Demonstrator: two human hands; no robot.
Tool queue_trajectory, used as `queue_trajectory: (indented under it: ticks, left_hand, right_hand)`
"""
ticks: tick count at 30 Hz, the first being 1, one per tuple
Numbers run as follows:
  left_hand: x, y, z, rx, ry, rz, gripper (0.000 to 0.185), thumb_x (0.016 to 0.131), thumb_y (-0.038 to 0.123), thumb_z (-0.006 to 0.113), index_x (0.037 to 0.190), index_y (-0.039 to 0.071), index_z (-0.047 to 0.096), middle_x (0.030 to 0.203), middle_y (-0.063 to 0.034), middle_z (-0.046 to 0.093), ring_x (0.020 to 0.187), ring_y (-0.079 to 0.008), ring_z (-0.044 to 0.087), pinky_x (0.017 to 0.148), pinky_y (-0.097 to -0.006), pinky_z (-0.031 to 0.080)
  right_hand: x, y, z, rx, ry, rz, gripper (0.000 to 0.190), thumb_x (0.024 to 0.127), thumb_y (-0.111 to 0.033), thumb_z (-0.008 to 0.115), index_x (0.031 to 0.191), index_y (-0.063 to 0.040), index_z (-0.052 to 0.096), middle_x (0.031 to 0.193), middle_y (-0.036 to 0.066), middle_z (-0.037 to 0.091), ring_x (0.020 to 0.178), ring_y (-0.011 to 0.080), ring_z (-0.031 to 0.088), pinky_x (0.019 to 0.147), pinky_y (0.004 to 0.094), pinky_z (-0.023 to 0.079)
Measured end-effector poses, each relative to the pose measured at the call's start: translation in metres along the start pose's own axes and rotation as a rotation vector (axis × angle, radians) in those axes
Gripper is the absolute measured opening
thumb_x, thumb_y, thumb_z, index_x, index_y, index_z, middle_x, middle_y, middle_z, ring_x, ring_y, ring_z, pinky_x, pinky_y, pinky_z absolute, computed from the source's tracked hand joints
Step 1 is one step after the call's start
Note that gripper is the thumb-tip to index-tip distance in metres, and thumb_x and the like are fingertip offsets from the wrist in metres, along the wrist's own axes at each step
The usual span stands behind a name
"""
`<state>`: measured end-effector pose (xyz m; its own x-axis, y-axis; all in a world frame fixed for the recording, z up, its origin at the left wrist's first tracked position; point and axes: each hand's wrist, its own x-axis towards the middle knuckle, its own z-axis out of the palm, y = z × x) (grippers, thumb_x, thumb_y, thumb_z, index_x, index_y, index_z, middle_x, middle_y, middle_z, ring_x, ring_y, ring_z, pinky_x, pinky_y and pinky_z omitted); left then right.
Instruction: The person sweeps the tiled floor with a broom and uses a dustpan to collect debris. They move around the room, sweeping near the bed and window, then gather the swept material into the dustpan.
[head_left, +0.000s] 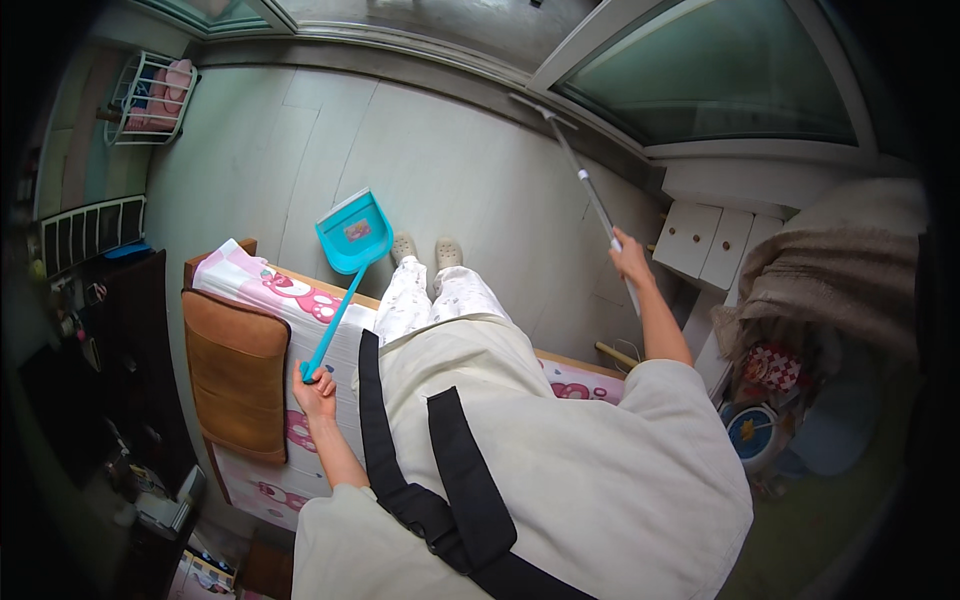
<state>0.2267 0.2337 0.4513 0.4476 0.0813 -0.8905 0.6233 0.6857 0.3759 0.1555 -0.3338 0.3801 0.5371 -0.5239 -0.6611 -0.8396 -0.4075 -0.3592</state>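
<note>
My left hand (316, 390) is closed around the top of the long handle of a turquoise plastic dustpan (354, 232). The pan hangs beside my left shoe, its wide mouth facing away from me; whether it touches the floor I cannot tell. In my right hand (631, 259) is the pole of a long-handled squeegee or sweeper (592, 193), grey with white parts. Its thin, pale crosswise head lies at the sill of the sliding door (480, 67), ahead and to the right.
Close on the left is a bed with a pink-and-white cartoon sheet (352, 337) and a brown cushion (235, 375). A white wire basket (154, 101) stands at the far left. Small white drawers (701, 240) and a draped beige blanket (832, 277) are on the right. Beige clogs (448, 253) are on my feet.
</note>
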Motion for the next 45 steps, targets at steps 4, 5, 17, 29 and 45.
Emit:
queue_trajectory:
  ticks: [4,5,17,29,45]
  left_hand:
    - [0.003,0.007,0.006,0.044,-0.035,-0.004,0.026,0.082,0.036,0.042,0.068,0.015,0.037,0.053,0.0011,0.034,0.038,-0.0069,0.030,0.032,-0.0179,0.022]
    - [0.005,0.007,0.007,0.072,-0.018,-0.014,0.026,0.082,0.036,0.042,0.068,0.015,0.037,0.053,0.0011,0.034,0.038,-0.0069,0.030,0.032,-0.0179,0.022]
    - [0.002,0.024,-0.001,-0.062,-0.061,0.009,0.027,0.080,0.037,0.045,0.067,0.015,0.038,0.053,0.0013,0.035,0.037,-0.0067,0.030,0.031,-0.0174,0.022]
    - [0.022,0.090,0.018,0.117,-0.041,0.078,0.024,0.082,0.036,0.042,0.069,0.016,0.040,0.052,0.0014,0.033,0.036,-0.0065,0.029,0.031,-0.0172,0.021]
    - [0.112,0.310,-0.001,0.255,-0.112,0.069,0.014,0.084,0.031,0.041,0.079,0.018,0.041,0.053,0.0014,0.033,0.037,-0.0057,0.028,0.031,-0.0167,0.020]
  right_hand:
    - [0.027,-0.010,0.024,0.007,0.007,0.056,0.057,0.066,-0.001,0.040,0.121,-0.010,0.036,0.084,0.021,0.056,0.052,0.0257,0.057,0.045,0.0345,0.046]
    - [0.025,-0.012,0.034,0.005,-0.017,0.055,0.058,0.065,0.000,0.039,0.122,-0.010,0.034,0.085,0.022,0.056,0.052,0.0264,0.057,0.045,0.0350,0.046]
    - [-0.106,0.027,0.032,0.670,-0.239,0.447,0.054,0.076,-0.011,0.049,0.126,-0.020,0.029,0.050,0.006,0.041,0.030,0.0119,0.036,0.027,0.0269,0.031]
    - [0.054,-0.112,0.133,1.018,0.054,0.608,0.018,0.074,-0.003,0.034,0.089,0.007,0.036,0.064,0.013,0.044,0.046,0.0202,0.047,0.037,0.0329,0.040]
    - [0.079,-0.436,0.333,0.678,-0.070,0.491,0.014,0.068,0.003,0.045,0.082,0.004,0.045,0.064,0.010,0.053,0.053,0.0187,0.056,0.041,0.0340,0.047]
